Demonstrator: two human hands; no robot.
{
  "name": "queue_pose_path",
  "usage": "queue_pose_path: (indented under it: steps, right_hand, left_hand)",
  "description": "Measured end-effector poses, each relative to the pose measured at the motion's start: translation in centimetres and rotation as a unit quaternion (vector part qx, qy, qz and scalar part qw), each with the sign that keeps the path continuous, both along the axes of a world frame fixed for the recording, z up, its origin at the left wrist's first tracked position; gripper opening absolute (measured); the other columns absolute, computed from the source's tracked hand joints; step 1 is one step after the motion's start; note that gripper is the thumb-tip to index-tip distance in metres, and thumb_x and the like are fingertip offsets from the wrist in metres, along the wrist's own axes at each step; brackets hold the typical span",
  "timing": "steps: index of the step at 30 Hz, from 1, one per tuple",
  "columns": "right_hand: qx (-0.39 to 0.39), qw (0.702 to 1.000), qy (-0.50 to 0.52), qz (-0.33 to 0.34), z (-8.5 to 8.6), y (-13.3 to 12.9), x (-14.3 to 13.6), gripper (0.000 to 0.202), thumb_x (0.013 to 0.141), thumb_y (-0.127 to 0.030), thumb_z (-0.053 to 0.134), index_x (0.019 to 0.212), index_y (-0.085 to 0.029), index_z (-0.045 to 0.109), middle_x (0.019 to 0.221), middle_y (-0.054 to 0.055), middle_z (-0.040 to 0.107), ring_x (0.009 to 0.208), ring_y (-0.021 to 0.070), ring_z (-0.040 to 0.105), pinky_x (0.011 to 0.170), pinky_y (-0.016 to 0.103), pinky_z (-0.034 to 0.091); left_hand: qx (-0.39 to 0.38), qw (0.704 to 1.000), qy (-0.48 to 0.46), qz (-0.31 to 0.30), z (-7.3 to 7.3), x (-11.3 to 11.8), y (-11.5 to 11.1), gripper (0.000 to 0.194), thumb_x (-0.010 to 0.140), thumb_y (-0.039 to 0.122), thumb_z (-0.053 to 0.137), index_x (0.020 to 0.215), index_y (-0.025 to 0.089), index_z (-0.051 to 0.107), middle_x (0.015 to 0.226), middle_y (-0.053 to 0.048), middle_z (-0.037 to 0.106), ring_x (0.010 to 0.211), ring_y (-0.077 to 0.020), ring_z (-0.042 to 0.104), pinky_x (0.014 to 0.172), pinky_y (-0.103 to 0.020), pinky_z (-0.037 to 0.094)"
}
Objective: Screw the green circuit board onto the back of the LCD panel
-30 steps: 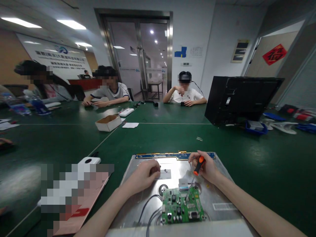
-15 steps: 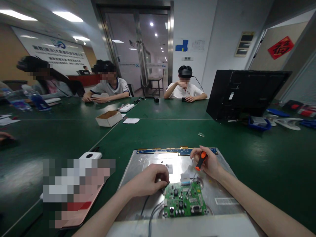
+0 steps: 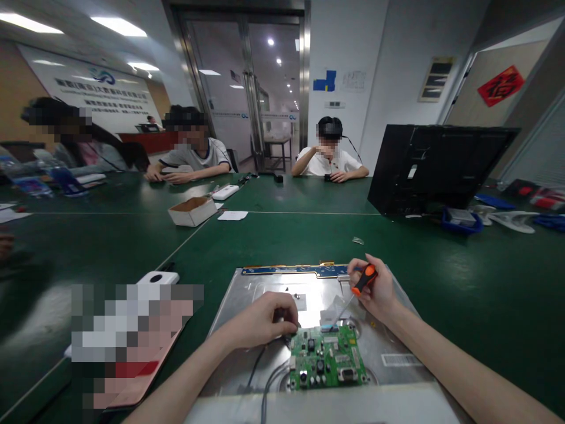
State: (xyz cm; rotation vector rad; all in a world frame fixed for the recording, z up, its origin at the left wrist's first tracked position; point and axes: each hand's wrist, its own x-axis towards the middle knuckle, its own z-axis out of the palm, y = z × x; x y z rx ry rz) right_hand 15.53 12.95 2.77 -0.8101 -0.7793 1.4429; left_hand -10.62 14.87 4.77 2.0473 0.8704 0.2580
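A green circuit board (image 3: 327, 357) lies on a silver metal panel (image 3: 247, 294), with a narrow blue board (image 3: 282, 271) along the panel's far edge. My right hand (image 3: 374, 288) grips a black and orange screwdriver (image 3: 365, 279), its shaft slanting down-left to the green board's far edge, near a flat connector. My left hand (image 3: 276, 318) is at the board's far left corner, fingers curled in and thumb pressed toward them; what they hold, if anything, is hidden. Grey cables (image 3: 266, 388) run from the board's left side. Small dark screws (image 3: 297, 296) sit on the panel.
A black monitor (image 3: 441, 168) stands at the back right beside a blue tray (image 3: 461, 227). An open white box (image 3: 192, 215) and paper (image 3: 232, 215) are left of centre. Nearer left lies a pink-and-white item (image 3: 150, 347), partly pixelated. Several people sit across the green table (image 3: 282, 235).
My right hand has moved slightly right and tilted the screwdriver, bringing its shaft to the connector area. The clear flap there now lies differently. My left hand has barely moved.
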Motion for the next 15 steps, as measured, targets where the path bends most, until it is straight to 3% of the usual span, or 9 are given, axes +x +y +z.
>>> queue_pose_path:
  steps: [15]
  right_hand:
    - [-0.01,1.0,0.017,0.016,-0.35,0.04,-0.2,0.042,0.074,-0.055,0.059,0.062,-0.016,0.064,0.037,-0.007,0.034,0.03,0.0055,0.02,0.03,0.018,0.014]
  left_hand:
    - [0.009,1.0,-0.003,-0.023,0.44,0.1,0.25,0.004,0.072,0.016,0.068,0.073,0.018,0.071,0.076,0.0,0.065,0.069,-0.0141,0.055,0.062,-0.024,0.041]
